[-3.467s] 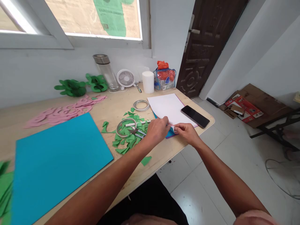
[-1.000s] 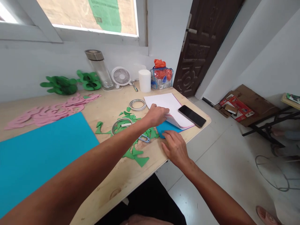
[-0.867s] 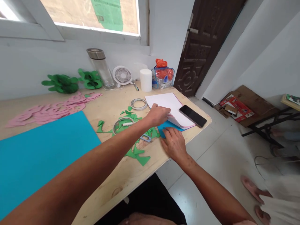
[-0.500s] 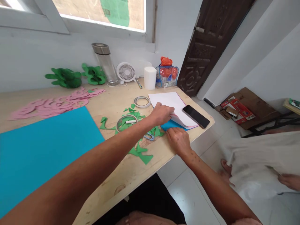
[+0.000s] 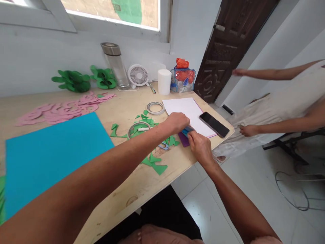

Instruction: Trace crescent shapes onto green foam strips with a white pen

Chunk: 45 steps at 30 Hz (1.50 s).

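A small piece of blue paper (image 5: 187, 130) shows between my hands at the near left corner of the white paper stack (image 5: 185, 104). My left hand (image 5: 177, 122) is closed at the blue paper's upper end, its fingertips partly hidden. My right hand (image 5: 200, 146) pinches the lower edge of the same paper. Under them a purple sheet (image 5: 183, 139) sticks out from the stack. A black phone (image 5: 214, 124) lies on the stack's right side. Green paper scraps (image 5: 159, 168) and a tape roll (image 5: 138, 130) are just left of my hands.
A large blue sheet (image 5: 56, 159) and pink cutouts (image 5: 61, 110) cover the table's left. Along the wall stand green paper shapes (image 5: 72, 81), a bottle (image 5: 116, 67), a fan (image 5: 138, 75), a white roll (image 5: 164, 82) and a bag (image 5: 183, 79). Another person (image 5: 276, 105) is at the right.
My right hand has risen slightly with the blue paper's edge, and a purple sheet now shows beneath. The lifted white pages lie lower. The other person has moved closer to the table and door.
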Available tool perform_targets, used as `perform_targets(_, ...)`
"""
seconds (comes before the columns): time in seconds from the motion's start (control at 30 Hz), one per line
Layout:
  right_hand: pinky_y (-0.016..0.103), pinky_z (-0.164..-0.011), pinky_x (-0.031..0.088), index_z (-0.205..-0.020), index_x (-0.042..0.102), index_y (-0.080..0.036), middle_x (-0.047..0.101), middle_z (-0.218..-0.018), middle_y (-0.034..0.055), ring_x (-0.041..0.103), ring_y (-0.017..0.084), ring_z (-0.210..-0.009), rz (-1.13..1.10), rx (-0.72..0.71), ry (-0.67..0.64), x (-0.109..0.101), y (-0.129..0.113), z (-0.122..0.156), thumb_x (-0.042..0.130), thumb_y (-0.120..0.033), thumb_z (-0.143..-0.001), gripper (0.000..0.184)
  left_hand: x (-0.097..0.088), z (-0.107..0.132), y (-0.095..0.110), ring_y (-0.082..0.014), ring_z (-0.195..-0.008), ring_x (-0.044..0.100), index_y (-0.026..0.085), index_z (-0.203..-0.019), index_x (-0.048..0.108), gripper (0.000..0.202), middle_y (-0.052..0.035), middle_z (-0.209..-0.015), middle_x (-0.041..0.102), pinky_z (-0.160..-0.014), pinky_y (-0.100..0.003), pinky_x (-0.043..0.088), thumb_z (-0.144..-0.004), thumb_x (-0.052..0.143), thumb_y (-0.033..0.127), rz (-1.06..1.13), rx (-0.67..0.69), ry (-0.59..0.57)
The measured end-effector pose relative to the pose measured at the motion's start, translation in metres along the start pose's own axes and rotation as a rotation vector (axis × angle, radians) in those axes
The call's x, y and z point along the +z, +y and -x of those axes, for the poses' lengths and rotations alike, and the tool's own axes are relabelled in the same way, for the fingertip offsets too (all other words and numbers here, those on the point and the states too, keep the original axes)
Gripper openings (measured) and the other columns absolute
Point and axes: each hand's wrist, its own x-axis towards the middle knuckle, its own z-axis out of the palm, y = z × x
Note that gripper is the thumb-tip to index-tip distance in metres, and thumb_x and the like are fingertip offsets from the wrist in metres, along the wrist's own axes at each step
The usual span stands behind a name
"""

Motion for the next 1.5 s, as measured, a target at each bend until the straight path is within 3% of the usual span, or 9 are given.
perform_targets(0.17, 0.027, -0.059, 0.031, -0.086, 0.066, -0.018, 0.069, -0.077, 0.0074, 0.061, 0.019, -0.069, -0.037, -0.003, 0.073, 0.002, -0.002, 0.007, 0.039, -0.027, -0.100, 0.031, 0.001, -0.002, -0.004, -0.0225, -0.107, 0.064, 0.017, -0.123, 0.059, 0.034, -0.0093, -0.124, 0.062, -0.090, -0.044, 0.056, -0.096, 0.061, 0.037, -0.012, 0.003, -0.114)
perform_targets(0.43, 0.027, -0.059, 0.030, -0.084, 0.065, -0.019, 0.067, -0.073, 0.0057, 0.059, 0.019, -0.066, -0.102, 0.000, 0.124, -0.001, -0.005, 0.003, 0.041, -0.029, -0.098, 0.029, -0.002, -0.002, -0.006, -0.0226, -0.107, 0.064, 0.017, -0.124, 0.059, 0.035, -0.0093, -0.124, 0.062, -0.090, -0.044, 0.056, -0.096, 0.061, 0.037, 0.040, -0.032, -0.099)
perform_targets(0.77, 0.027, -0.064, 0.038, -0.088, 0.064, -0.021, 0.073, -0.083, 0.0059, 0.063, 0.020, -0.071, -0.234, 0.042, 0.144, -0.007, -0.004, -0.004, 0.039, -0.032, -0.097, 0.029, 0.002, 0.042, 0.014, -0.0286, -0.124, 0.056, 0.015, -0.129, 0.052, 0.034, -0.0139, -0.129, 0.060, -0.098, -0.040, 0.050, -0.097, 0.053, 0.027, 0.188, -0.256, 0.261)
perform_targets(0.87, 0.027, -0.065, 0.040, -0.088, 0.064, -0.020, 0.073, -0.087, 0.0070, 0.064, 0.020, -0.073, -0.257, 0.046, 0.157, -0.008, -0.004, -0.004, 0.039, -0.034, -0.097, 0.030, 0.009, 0.056, 0.027, -0.0233, -0.110, 0.065, 0.019, -0.120, 0.059, 0.026, -0.0086, -0.121, 0.065, -0.089, -0.034, 0.054, -0.099, 0.044, 0.019, 0.244, -0.226, 0.272)
perform_targets(1.0, 0.028, -0.065, 0.041, -0.088, 0.065, -0.020, 0.072, -0.083, 0.0072, 0.063, 0.020, -0.072, -0.269, 0.041, 0.177, -0.008, -0.004, -0.003, 0.039, -0.036, -0.097, 0.032, 0.020, 0.059, 0.037, -0.0185, -0.113, 0.065, 0.023, -0.130, 0.056, 0.036, -0.0041, -0.139, 0.058, -0.087, -0.029, 0.056, -0.097, 0.046, 0.015, 0.310, -0.140, 0.257)
perform_targets(1.2, 0.030, -0.063, 0.042, -0.086, 0.066, -0.019, 0.071, -0.077, 0.0087, 0.061, 0.022, -0.066, -0.278, -0.012, 0.208, -0.006, -0.005, 0.007, 0.039, -0.040, -0.098, 0.036, 0.034, 0.042, 0.031, -0.0217, -0.105, 0.065, 0.016, -0.121, 0.060, 0.032, -0.0090, -0.122, 0.064, -0.090, -0.043, 0.057, -0.096, 0.061, 0.036, 0.293, -0.068, 0.176)
perform_targets(1.33, 0.040, -0.088, 0.048, -0.109, 0.065, -0.014, 0.070, -0.100, 0.0174, 0.064, 0.029, -0.094, -0.146, -0.010, 0.459, 0.000, 0.013, 0.012, 0.041, -0.042, -0.097, 0.039, 0.035, 0.040, 0.028, -0.0199, -0.101, 0.065, 0.017, -0.119, 0.061, 0.029, -0.0084, -0.120, 0.064, -0.087, -0.040, 0.058, -0.097, 0.060, 0.036, 0.234, -0.036, 0.156)
perform_targets(1.4, 0.046, -0.096, 0.046, -0.123, 0.061, -0.013, 0.067, -0.117, 0.0195, 0.061, 0.033, -0.109, -0.119, -0.080, 0.386, 0.006, 0.027, 0.009, 0.041, -0.042, -0.095, 0.045, 0.033, 0.042, 0.029, -0.0193, -0.099, 0.066, 0.016, -0.119, 0.061, 0.029, -0.0081, -0.117, 0.065, -0.084, -0.039, 0.058, -0.097, 0.060, 0.035, 0.204, 0.004, 0.191)
perform_targets(1.5, 0.046, -0.094, 0.050, -0.123, 0.062, -0.017, 0.069, -0.118, 0.0159, 0.064, 0.032, -0.108, -0.149, -0.128, 0.212, 0.019, 0.046, 0.000, 0.038, -0.040, -0.093, 0.045, 0.029, 0.044, 0.031, -0.0197, -0.094, 0.070, 0.020, -0.111, 0.067, 0.021, -0.0058, -0.110, 0.071, -0.068, -0.031, 0.057, -0.101, 0.049, 0.024, 0.135, 0.051, 0.255)
